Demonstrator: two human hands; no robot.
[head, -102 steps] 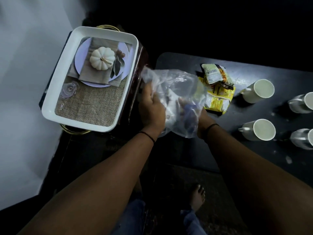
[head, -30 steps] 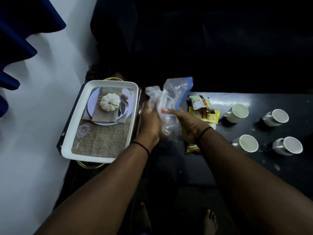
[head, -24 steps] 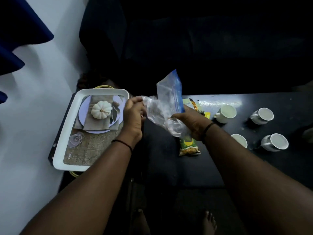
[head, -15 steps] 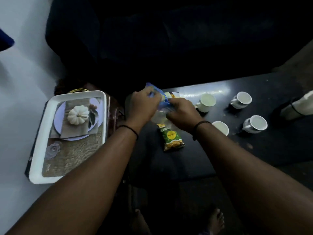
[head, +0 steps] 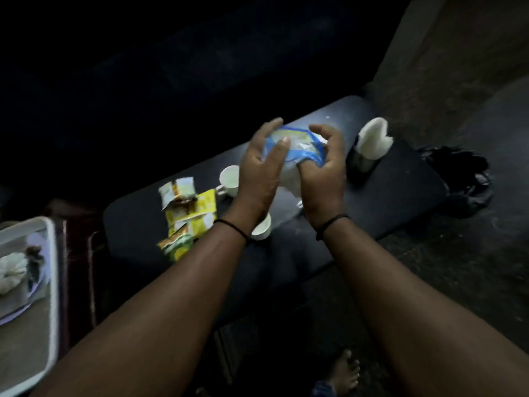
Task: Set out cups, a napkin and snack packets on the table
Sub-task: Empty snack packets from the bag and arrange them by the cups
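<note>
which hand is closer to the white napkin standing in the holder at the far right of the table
Right. The right hand grips the plastic bag just left of the napkin; the left hand holds the bag's other side, farther away.

Both arms reach out in front, side by side. The left hand (head: 259, 170) and the right hand (head: 323, 170) are close together, backs facing up. Their fingers curl in toward each other in a shared grip. Each wrist has a thin black band. A bare foot (head: 345, 371) shows below.
</note>
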